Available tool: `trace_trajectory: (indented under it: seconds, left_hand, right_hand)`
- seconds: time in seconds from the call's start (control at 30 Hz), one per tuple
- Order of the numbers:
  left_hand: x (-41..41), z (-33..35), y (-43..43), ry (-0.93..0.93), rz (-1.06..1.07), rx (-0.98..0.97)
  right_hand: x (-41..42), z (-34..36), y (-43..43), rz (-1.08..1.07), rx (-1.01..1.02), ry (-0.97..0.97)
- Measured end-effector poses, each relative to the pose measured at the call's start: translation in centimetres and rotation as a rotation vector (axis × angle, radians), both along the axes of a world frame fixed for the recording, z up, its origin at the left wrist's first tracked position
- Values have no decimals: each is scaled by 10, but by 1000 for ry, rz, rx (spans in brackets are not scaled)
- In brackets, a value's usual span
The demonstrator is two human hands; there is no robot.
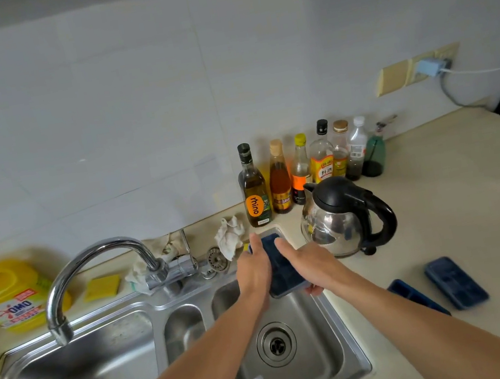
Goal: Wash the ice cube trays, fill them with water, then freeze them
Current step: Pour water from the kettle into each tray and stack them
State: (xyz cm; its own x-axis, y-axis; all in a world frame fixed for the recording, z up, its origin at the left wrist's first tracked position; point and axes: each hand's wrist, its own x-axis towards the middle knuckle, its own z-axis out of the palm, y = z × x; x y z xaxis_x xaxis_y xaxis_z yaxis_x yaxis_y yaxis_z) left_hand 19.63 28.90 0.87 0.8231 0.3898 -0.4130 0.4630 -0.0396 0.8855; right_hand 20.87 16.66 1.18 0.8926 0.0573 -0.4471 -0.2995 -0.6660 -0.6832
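Left hand (253, 272), right hand (317, 264) grip long sides of dark blue plastic ice cube tray (281, 270), over back right corner of steel sink (352, 341).

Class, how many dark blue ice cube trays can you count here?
3. The held tray is between left hand and right hand over the sink; the outer tray and the partly hidden tray lie on the counter. Others may be hidden.

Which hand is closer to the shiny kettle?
Right. The right hand grips the ice cube tray on the side next to the kettle. The left hand holds the tray's other side, farther from the kettle.
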Motion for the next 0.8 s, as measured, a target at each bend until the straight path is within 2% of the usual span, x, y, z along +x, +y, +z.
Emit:
trace_trajectory:
  seconds: [0.07, 0.23, 0.53, 0.67, 0.8]
  left_hand:
    - [-4, -3, 4, -18, -53, 47]
    - [-16, -2, -3, -134, -177, 44]
    - [-13, 0, 0, -194, -252, 113]
    - [-1, 3, 10, -164, -259, 220]
    - [14, 10, 25, -193, -195, 272]
  right_hand:
    - [4, 3, 3, -22, -1, -26]
    - [0, -1, 12, -164, 165, -138]
    - [1, 0, 9, -136, 197, -216]
    - [1, 8, 3, -147, 284, -87]
    - [-4, 7, -7, 60, 357, 35]
